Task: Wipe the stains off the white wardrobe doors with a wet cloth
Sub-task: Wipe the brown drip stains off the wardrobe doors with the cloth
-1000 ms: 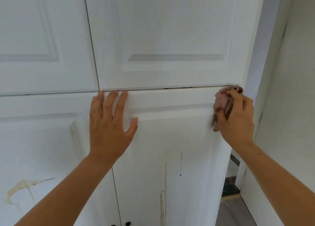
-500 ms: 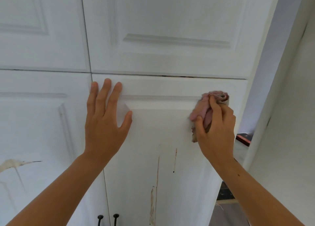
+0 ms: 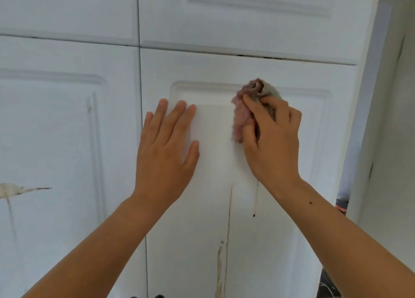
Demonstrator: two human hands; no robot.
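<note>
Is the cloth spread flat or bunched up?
Bunched up: the cloth shows crumpled folds in the right hand, pressed to the door.

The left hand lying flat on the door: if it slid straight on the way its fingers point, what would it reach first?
The left hand points up the lower right door, so it would probably first meet the raised panel moulding just above its fingertips.

A home room, shown by white panelled wardrobe doors (image 3: 247,163).

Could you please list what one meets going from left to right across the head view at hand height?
Beige smear on the left door → left hand flat on the right door → pink cloth → right hand → wall.
</note>
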